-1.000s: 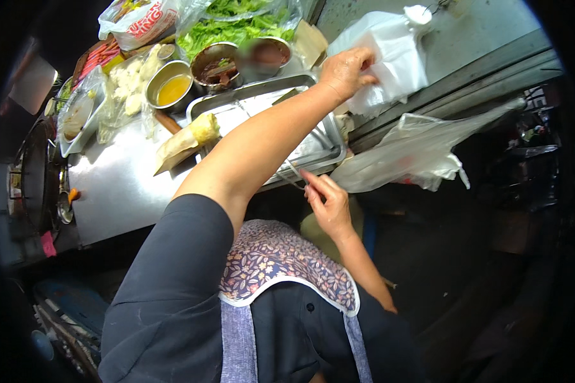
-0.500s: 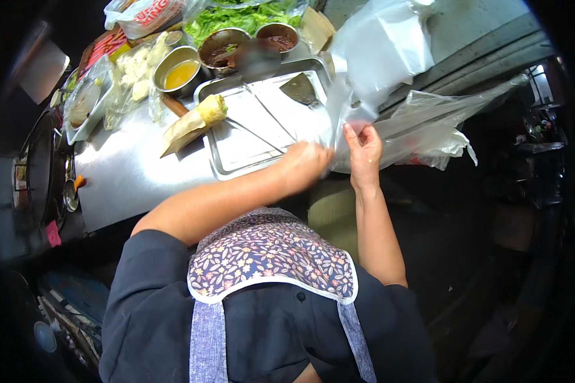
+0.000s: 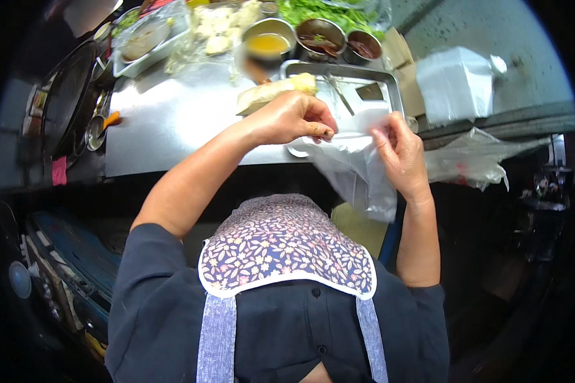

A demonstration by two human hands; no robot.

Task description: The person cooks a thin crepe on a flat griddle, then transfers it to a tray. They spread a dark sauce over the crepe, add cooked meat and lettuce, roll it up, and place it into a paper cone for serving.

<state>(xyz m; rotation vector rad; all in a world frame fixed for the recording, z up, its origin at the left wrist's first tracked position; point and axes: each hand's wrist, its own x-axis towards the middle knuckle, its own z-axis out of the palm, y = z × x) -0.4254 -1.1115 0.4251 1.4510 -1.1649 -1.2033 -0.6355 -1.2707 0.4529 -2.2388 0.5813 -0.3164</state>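
Between my hands a thin clear plastic bag [image 3: 363, 177] hangs over the near edge of the metal tray. My right hand [image 3: 403, 156] pinches its upper right side between thumb and fingers. At the opposite side of the bag's mouth, my left hand [image 3: 294, 121] has thumb and fingers closed on the edge. Just beyond the left hand lies a filled roll in a paper sleeve [image 3: 257, 97], yellow filling showing at its right end and partly hidden by the hand. A pair of tongs [image 3: 340, 94] rests in the tray [image 3: 397, 96] beside a dark flat piece [image 3: 369, 92].
Behind the tray stand a pot of yellow liquid [image 3: 268, 45] and two pots of dark sauce [image 3: 320, 38] [image 3: 363, 48], with green lettuce [image 3: 325, 14] behind. A stack of plastic bags [image 3: 456, 86] hangs at right. A ladle with an orange handle [image 3: 97, 131] is at left.
The bag has come away from the hanging stack and now spreads between my hands over the tray's near edge. The view has shifted, so the counter appears further right.
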